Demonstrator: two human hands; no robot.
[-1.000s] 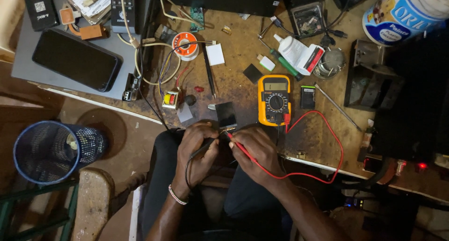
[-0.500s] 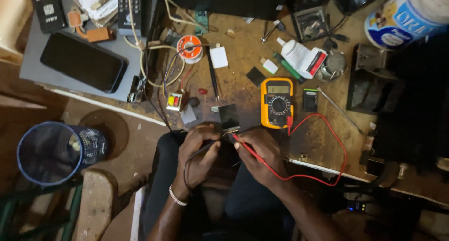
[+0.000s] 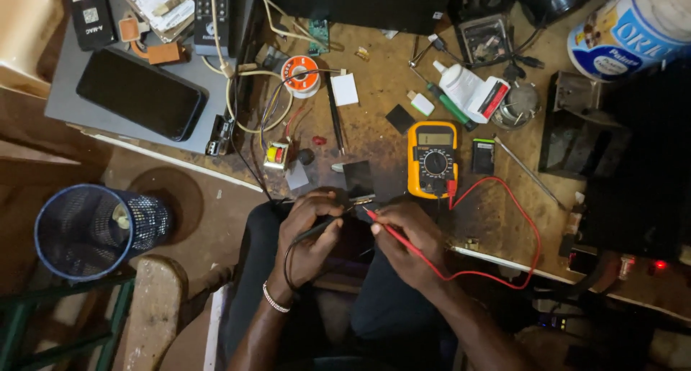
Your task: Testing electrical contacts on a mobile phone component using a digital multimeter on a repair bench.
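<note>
My left hand [image 3: 311,231] grips a black test probe [image 3: 325,225], its lead looping down over my wrist. My right hand [image 3: 407,238] holds a red test probe [image 3: 394,233], whose red lead [image 3: 522,220] curves round to a yellow multimeter [image 3: 432,159] on the wooden bench [image 3: 374,126]. Both probe tips meet at a small component [image 3: 360,198] held at the bench edge between my hands, just below a dark square piece [image 3: 357,177]. What exactly the tips touch is too small to tell.
A black phone [image 3: 141,94] lies on a grey tray at the left. A solder spool [image 3: 302,74], cream cables, a small transformer [image 3: 276,155], a white bottle [image 3: 461,87] and a paint tub [image 3: 633,29] crowd the bench. A blue mesh bin [image 3: 93,231] stands on the floor.
The view has drifted slightly, so the bench sits a little higher and further right. Both hands stay in place with the probes held on the small component.
</note>
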